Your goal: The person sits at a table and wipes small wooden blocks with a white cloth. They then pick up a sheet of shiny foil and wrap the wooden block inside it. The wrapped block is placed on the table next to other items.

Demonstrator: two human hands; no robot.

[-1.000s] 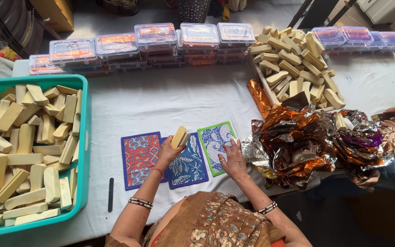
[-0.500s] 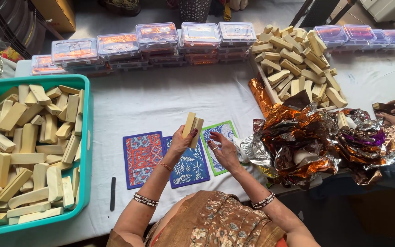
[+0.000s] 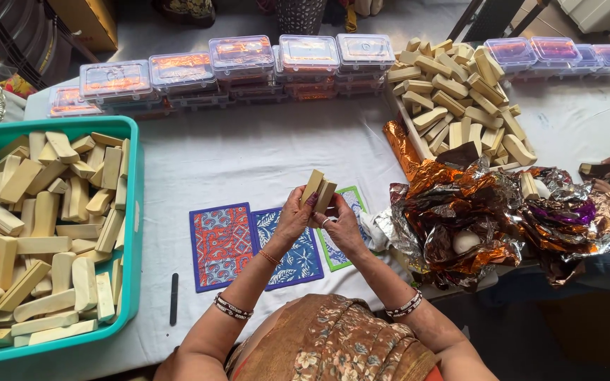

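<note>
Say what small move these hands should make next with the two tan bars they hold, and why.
Probably lower the pair onto the blue patterned sheet below. The left hand and right hand pinch two tan bars pressed side by side, raised above three patterned sheets lying flat on the white table. The bars look aligned already, and nothing lies on that sheet, so setting them down seems the natural step.

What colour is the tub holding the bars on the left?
Teal green: the plastic tub holding tan rectangular bars, clearest in the head view.
</note>
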